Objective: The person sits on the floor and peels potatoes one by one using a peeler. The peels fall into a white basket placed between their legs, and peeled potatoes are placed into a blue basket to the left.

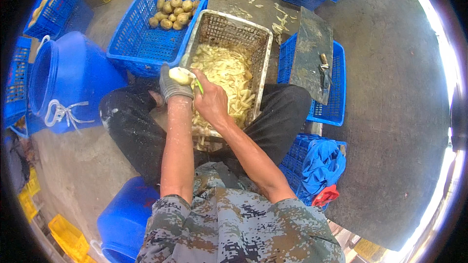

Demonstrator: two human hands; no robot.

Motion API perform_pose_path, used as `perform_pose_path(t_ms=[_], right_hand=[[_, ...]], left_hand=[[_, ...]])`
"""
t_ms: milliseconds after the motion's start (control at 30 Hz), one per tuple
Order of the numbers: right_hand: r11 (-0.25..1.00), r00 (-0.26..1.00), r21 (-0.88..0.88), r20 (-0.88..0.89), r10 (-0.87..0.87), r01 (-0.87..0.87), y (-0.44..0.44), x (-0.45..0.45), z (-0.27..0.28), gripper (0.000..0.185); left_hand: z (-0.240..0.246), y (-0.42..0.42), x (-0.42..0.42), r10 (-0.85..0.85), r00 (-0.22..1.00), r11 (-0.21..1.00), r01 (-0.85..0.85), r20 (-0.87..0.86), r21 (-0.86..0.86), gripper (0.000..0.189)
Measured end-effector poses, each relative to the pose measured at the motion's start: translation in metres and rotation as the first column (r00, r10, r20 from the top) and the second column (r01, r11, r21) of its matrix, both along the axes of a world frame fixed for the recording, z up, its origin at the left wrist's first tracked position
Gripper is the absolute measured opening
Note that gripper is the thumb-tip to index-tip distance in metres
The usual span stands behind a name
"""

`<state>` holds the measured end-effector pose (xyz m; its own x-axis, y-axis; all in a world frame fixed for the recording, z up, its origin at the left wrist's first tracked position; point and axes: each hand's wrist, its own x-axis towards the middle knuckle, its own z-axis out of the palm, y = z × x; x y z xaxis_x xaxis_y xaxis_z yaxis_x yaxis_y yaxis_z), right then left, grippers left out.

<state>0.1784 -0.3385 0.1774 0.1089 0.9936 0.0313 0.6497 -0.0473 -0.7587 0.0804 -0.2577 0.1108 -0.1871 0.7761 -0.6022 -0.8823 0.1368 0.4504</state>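
Observation:
My left hand (172,84), in a grey knit glove, holds a pale, mostly peeled potato (181,76) over the near left rim of a dirty white crate. Bare, my right hand (212,98) grips a peeler with a green handle (199,86), its head against the potato's right end. Under my hands, the white plastic crate (264,36) stands between my knees, holding a heap of potato peelings (223,69). Beyond my left hand, a blue plastic crate (140,40) holds several unpeeled potatoes (175,12) at its far side.
To the left lies a blue plastic drum (87,80) with a white cord. A dark board (310,58) bearing a tool with a wooden handle (324,60) rests across a blue crate (340,80) at right. Blue cloth (323,162) drapes a near crate. Scattered peelings (281,25) litter the floor.

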Motion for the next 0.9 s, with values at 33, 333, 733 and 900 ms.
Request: perform_pose_path(t_ms=[33, 333, 733, 900], right_hand=[[1.0, 1.0, -0.008, 0.016, 0.004, -0.004, -0.007, 0.0, 0.0, 0.055], [0.989, 0.999, 0.141, 0.005, -0.033, 0.032, -0.028, 0.013, 0.001, 0.054], [0.994, 0.956, 0.009, -0.276, -0.104, 0.111, -0.047, 0.016, -0.019, 0.052], [0.974, 0.853, -0.018, -0.48, -0.206, 0.225, -0.006, 0.01, -0.015, 0.043]], left_hand=[[0.001, 0.001, 0.001, 0.014, 1.0, 1.0, -0.014, -0.024, -0.017, 0.035], [0.002, 0.004, 0.0, 0.068, 0.997, 0.995, -0.07, -0.028, -0.074, 0.035], [0.03, 0.003, -0.001, 0.041, 0.997, 0.996, -0.036, 0.068, -0.086, 0.047], [0.03, -0.016, 0.039, -0.157, 0.979, 0.988, 0.153, -0.127, -0.035, 0.055]])
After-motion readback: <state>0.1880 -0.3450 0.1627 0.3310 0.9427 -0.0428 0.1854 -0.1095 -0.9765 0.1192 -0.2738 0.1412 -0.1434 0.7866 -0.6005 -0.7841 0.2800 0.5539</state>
